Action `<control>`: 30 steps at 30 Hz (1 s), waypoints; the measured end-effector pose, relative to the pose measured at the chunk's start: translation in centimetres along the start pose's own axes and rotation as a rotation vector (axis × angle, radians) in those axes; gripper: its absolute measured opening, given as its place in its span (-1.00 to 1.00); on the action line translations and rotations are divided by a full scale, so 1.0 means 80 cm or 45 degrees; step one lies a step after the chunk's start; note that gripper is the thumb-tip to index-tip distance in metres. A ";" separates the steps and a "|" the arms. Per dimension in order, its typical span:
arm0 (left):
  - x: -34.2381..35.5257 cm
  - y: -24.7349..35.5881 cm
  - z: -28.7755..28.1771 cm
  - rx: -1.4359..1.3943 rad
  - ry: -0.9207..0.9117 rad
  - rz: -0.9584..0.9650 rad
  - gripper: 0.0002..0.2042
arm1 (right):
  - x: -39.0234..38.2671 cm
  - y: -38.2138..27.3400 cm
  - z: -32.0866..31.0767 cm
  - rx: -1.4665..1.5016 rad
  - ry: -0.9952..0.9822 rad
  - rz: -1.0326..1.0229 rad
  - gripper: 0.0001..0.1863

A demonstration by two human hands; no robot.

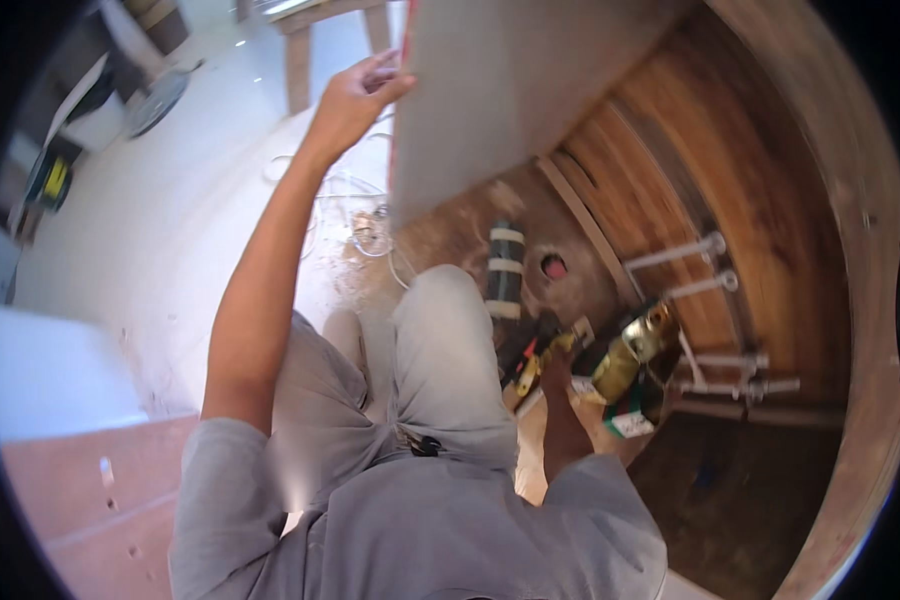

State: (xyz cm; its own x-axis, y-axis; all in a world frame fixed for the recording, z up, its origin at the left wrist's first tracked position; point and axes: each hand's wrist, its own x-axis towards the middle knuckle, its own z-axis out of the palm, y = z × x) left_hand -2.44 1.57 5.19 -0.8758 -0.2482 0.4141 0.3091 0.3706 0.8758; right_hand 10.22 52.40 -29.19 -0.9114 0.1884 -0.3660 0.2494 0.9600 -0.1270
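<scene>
At the upper middle, my left hand (365,92) is closed at the edge of a large grey panel (500,95), thumb over its near face and fingers partly hidden. The panel has a thin red edge and stands open like a cabinet door. Low on the right, my right hand (557,368) is wrapped around a yellow-and-black tool (526,372), its exact kind blurred. Beside that hand lie a gold-coloured metal piece (650,335) and a green-and-white box (628,424). A dark roll with pale bands (505,270) lies farther forward.
A wooden cabinet interior (710,200) with white pipe-like brackets (695,283) is at right. A round hole (553,266) shows in its brown base. White cable (335,185) lies loose on the pale floor (210,180). A wooden stool or table leg (297,70) stands behind the panel.
</scene>
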 end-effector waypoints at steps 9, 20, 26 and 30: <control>0.006 0.024 -0.031 -0.212 0.410 -0.058 -0.67 | -0.024 -0.071 -0.138 0.408 0.740 -0.433 -0.57; -0.006 0.008 -0.081 -0.408 0.432 -0.164 -0.81 | -0.097 -0.617 -0.502 1.264 1.821 -1.642 -0.60; -0.021 0.014 -0.124 -0.282 0.412 -0.227 -0.79 | -0.069 -0.609 -0.373 1.236 1.708 -1.497 -0.45; -0.020 0.006 -0.125 -0.250 0.407 -0.247 -0.78 | -0.074 -0.586 -0.280 1.261 1.333 -1.427 -0.41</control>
State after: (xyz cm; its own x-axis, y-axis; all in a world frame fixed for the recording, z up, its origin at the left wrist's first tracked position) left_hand 2.83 -6.80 7.44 -0.7752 -0.5732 0.2655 0.2413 0.1197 0.9630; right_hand -3.42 10.95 -0.45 -0.4752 0.0267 0.8795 -0.8291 0.3210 -0.4577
